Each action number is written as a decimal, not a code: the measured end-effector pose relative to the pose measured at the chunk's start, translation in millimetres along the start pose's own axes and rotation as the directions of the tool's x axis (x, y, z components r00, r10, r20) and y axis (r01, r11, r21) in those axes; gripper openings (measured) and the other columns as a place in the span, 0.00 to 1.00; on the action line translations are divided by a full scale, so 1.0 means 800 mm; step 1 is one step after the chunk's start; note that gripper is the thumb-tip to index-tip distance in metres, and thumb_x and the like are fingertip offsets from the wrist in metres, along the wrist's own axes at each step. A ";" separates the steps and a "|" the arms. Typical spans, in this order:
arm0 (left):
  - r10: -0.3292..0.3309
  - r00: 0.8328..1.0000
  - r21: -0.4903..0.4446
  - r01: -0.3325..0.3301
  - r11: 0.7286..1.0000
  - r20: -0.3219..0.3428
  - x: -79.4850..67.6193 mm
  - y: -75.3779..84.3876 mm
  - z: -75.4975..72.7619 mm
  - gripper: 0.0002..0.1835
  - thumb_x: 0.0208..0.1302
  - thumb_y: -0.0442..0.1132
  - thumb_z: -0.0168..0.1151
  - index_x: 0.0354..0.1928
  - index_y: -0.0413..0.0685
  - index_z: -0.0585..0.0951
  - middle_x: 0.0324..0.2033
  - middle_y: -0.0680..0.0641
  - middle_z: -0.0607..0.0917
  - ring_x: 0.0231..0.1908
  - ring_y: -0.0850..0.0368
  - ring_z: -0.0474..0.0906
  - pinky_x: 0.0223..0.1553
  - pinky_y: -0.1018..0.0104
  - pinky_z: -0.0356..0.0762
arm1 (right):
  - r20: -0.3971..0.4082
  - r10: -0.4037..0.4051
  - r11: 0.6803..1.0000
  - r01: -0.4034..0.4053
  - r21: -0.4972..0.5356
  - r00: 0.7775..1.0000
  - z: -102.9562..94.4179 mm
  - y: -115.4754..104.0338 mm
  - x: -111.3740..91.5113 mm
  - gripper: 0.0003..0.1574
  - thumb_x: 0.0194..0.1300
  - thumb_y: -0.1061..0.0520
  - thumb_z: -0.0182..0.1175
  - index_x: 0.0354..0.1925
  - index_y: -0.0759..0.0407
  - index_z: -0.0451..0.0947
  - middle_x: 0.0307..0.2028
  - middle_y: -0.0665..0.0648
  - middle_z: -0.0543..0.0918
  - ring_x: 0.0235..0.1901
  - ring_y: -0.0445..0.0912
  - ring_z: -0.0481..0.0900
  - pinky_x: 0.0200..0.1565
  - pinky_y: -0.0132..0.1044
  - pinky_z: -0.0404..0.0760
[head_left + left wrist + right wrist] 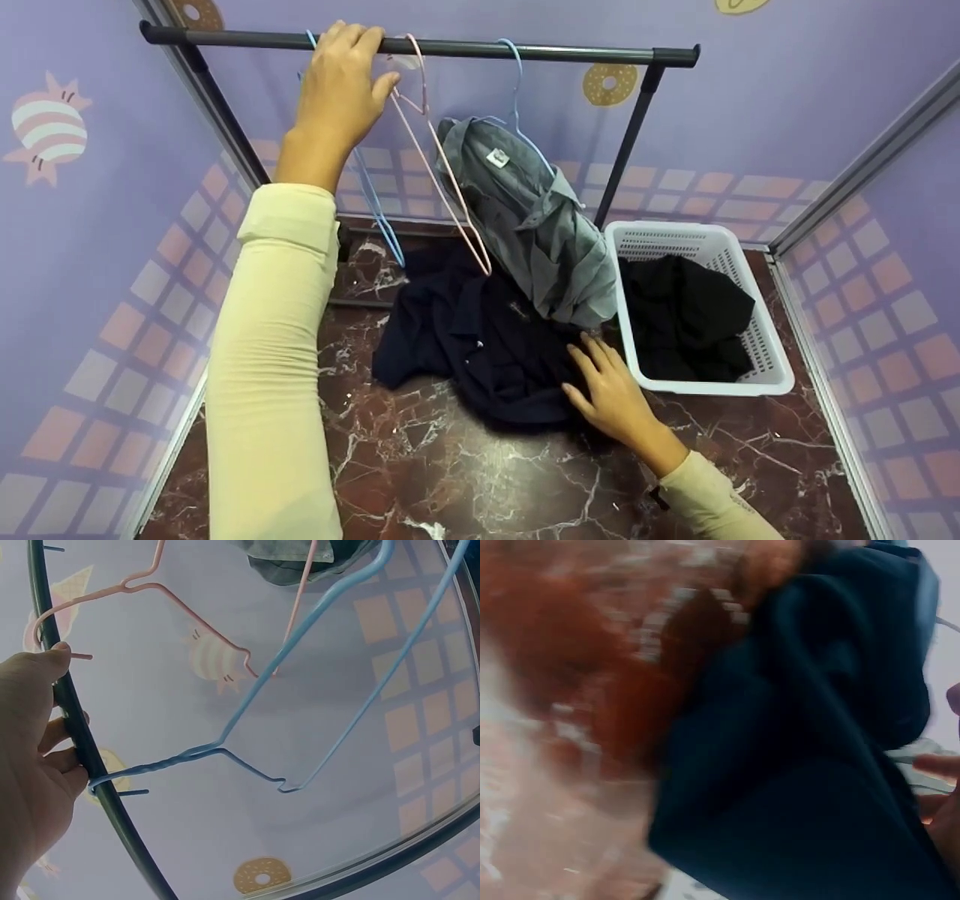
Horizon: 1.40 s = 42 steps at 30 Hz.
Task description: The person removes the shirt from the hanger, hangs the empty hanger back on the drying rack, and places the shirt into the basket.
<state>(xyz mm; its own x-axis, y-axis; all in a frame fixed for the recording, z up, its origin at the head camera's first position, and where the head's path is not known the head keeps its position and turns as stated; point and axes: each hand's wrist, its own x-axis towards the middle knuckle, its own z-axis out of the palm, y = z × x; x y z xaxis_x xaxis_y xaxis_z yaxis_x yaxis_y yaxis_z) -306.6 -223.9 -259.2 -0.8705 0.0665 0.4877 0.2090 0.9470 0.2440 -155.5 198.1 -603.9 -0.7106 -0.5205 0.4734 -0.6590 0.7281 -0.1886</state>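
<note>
The left hand [337, 90] grips the dark metal clothes rail [585, 52] near its left end, fingers curled round the bar and thumb lying along it, as the left wrist view shows. The hand sits between the hooks of a pink wire hanger [127, 588] and a bare blue wire hanger [285, 652], both hung on the rail. The pink one slants down, its lower corner in front of a navy collared shirt [487, 352] that lies crumpled on the dark red marbled floor [390, 465].

The right hand [611, 394] is at that shirt's right edge, its fingers fairly straight and slightly spread; how firmly they touch the cloth I cannot tell (the right wrist view is blurred, with dark blue fabric filling much of it).

Farther right along the rail, a second blue hanger [518, 75] carries a grey shirt [540, 225] with a white label inside the collar. Beside it on the floor stands a white plastic basket [712, 388] holding a black garment [682, 315]. Both arms wear pale yellow sleeves [270, 360], and purple walls [787, 97] printed with sweets and doughnuts surround the rack.
</note>
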 end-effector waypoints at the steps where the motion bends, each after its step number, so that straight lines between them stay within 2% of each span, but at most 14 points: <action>1: -0.003 1.000 0.000 0.003 1.000 -0.001 0.000 0.000 0.000 0.28 0.79 0.48 0.56 0.73 0.41 0.70 0.72 0.38 0.73 0.78 0.40 0.58 0.82 0.56 0.45 | 0.014 0.016 1.000 -0.016 0.000 1.000 0.006 0.003 -0.004 0.41 0.64 0.44 0.68 0.69 0.63 0.74 0.69 0.72 0.73 0.68 0.68 0.71 0.64 0.66 0.74; 6: -0.021 0.999 0.002 0.021 1.000 0.029 -0.002 0.000 0.004 0.32 0.79 0.50 0.54 0.77 0.43 0.65 0.76 0.39 0.66 0.81 0.42 0.50 0.82 0.57 0.40 | 0.099 0.106 0.993 -0.110 0.035 0.989 0.032 0.015 -0.022 0.50 0.66 0.39 0.66 0.77 0.58 0.64 0.75 0.73 0.63 0.74 0.72 0.61 0.67 0.72 0.68; 10: -0.040 0.997 -0.004 0.041 0.999 0.067 -0.005 -0.002 0.006 0.35 0.80 0.53 0.52 0.81 0.47 0.58 0.81 0.41 0.56 0.82 0.44 0.41 0.82 0.58 0.35 | 0.184 0.181 0.978 -0.196 0.069 0.966 0.049 0.023 -0.031 0.52 0.68 0.37 0.64 0.80 0.54 0.58 0.78 0.72 0.57 0.75 0.74 0.56 0.70 0.72 0.62; 15: -0.011 1.000 -0.038 0.012 0.999 0.008 -0.016 -0.007 0.010 0.37 0.79 0.54 0.52 0.81 0.48 0.57 0.81 0.40 0.53 0.83 0.44 0.39 0.82 0.59 0.35 | 0.249 0.175 0.957 -0.224 0.182 0.952 0.069 0.034 -0.036 0.50 0.72 0.40 0.63 0.81 0.54 0.55 0.79 0.70 0.55 0.76 0.73 0.54 0.72 0.74 0.58; 18: 0.036 0.997 -0.048 -0.039 0.998 -0.061 -0.029 -0.008 0.012 0.36 0.78 0.54 0.53 0.81 0.47 0.59 0.81 0.39 0.54 0.82 0.43 0.40 0.82 0.58 0.35 | 0.214 0.122 0.961 -0.169 0.220 0.969 0.076 0.038 -0.036 0.50 0.70 0.44 0.65 0.80 0.58 0.56 0.78 0.71 0.59 0.75 0.73 0.58 0.71 0.73 0.59; 20: 0.070 0.993 -0.049 -0.075 0.996 -0.093 -0.039 -0.008 0.013 0.36 0.78 0.54 0.52 0.80 0.47 0.59 0.81 0.38 0.55 0.82 0.41 0.40 0.82 0.57 0.34 | 0.167 0.098 0.975 -0.128 0.183 0.981 0.076 0.037 -0.037 0.50 0.69 0.44 0.66 0.79 0.58 0.59 0.77 0.70 0.62 0.74 0.72 0.61 0.70 0.73 0.62; 24: 0.128 0.983 -0.051 -0.135 0.989 -0.129 -0.058 -0.010 0.015 0.36 0.78 0.53 0.53 0.80 0.46 0.59 0.81 0.38 0.55 0.82 0.38 0.41 0.82 0.55 0.34 | 0.030 0.087 0.996 -0.085 -0.038 0.996 0.070 0.030 -0.041 0.49 0.66 0.37 0.64 0.76 0.56 0.65 0.73 0.69 0.69 0.70 0.70 0.69 0.65 0.70 0.71; 27: 0.153 0.978 -0.054 -0.161 0.985 -0.141 -0.071 -0.014 0.017 0.36 0.78 0.53 0.54 0.80 0.45 0.60 0.80 0.37 0.56 0.81 0.37 0.43 0.82 0.53 0.35 | -0.063 0.099 0.976 -0.109 -0.186 0.993 0.065 0.022 -0.048 0.49 0.64 0.32 0.61 0.74 0.56 0.70 0.70 0.70 0.73 0.65 0.71 0.74 0.62 0.67 0.76; 29: 0.158 0.977 -0.052 -0.166 0.985 -0.141 -0.078 -0.015 0.017 0.36 0.78 0.53 0.54 0.80 0.45 0.60 0.80 0.37 0.57 0.81 0.36 0.44 0.82 0.52 0.35 | -0.080 0.123 0.967 -0.138 -0.214 0.989 0.061 0.017 -0.055 0.49 0.63 0.31 0.60 0.73 0.56 0.70 0.69 0.70 0.74 0.63 0.71 0.76 0.61 0.66 0.78; 32: 0.157 0.979 -0.051 -0.164 0.985 -0.133 -0.085 -0.017 0.017 0.36 0.78 0.53 0.54 0.80 0.45 0.60 0.80 0.37 0.57 0.81 0.37 0.44 0.82 0.52 0.36 | -0.039 0.177 0.976 -0.180 -0.121 0.983 0.060 0.013 -0.066 0.48 0.65 0.36 0.63 0.75 0.58 0.67 0.70 0.73 0.71 0.63 0.73 0.75 0.62 0.69 0.74; 36: 0.173 0.975 -0.048 -0.181 0.982 -0.137 -0.092 -0.017 0.019 0.36 0.78 0.53 0.53 0.80 0.44 0.60 0.79 0.37 0.59 0.81 0.37 0.46 0.82 0.51 0.38 | 0.050 0.239 0.967 -0.242 0.084 0.970 0.064 0.013 -0.075 0.50 0.67 0.46 0.67 0.79 0.60 0.59 0.75 0.75 0.61 0.70 0.76 0.64 0.66 0.75 0.65; 39: 0.228 0.954 -0.063 -0.244 0.968 -0.195 -0.101 -0.017 0.025 0.35 0.78 0.52 0.53 0.78 0.41 0.63 0.77 0.35 0.63 0.80 0.36 0.51 0.82 0.51 0.42 | 0.083 0.222 0.956 -0.233 0.180 0.972 0.070 0.018 -0.074 0.52 0.67 0.51 0.68 0.80 0.61 0.56 0.78 0.75 0.55 0.74 0.77 0.57 0.67 0.77 0.61; 41: 0.285 0.917 -0.090 -0.320 0.943 -0.280 -0.110 -0.017 0.033 0.32 0.77 0.48 0.55 0.75 0.38 0.66 0.73 0.33 0.69 0.77 0.35 0.57 0.82 0.51 0.47 | 0.091 0.195 0.955 -0.211 0.210 0.977 0.074 0.021 -0.070 0.53 0.67 0.51 0.68 0.80 0.61 0.54 0.78 0.74 0.53 0.75 0.76 0.55 0.68 0.76 0.61; 42: 0.316 0.889 -0.104 -0.367 0.924 -0.332 -0.115 -0.016 0.038 0.31 0.75 0.47 0.56 0.73 0.36 0.69 0.70 0.32 0.72 0.75 0.34 0.62 0.81 0.50 0.52 | 0.094 0.181 0.955 -0.198 0.219 0.979 0.076 0.023 -0.067 0.53 0.67 0.51 0.68 0.81 0.61 0.54 0.79 0.74 0.53 0.75 0.75 0.55 0.68 0.76 0.60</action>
<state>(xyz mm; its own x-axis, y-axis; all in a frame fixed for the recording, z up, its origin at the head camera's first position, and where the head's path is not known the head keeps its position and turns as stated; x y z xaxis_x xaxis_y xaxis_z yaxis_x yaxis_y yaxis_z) -242.7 -232.9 -332.5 -0.5598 0.2539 0.7888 0.5592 0.8182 0.1335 -144.6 212.6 -685.0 -0.8381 -0.4195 0.3487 -0.5431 0.7007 -0.4627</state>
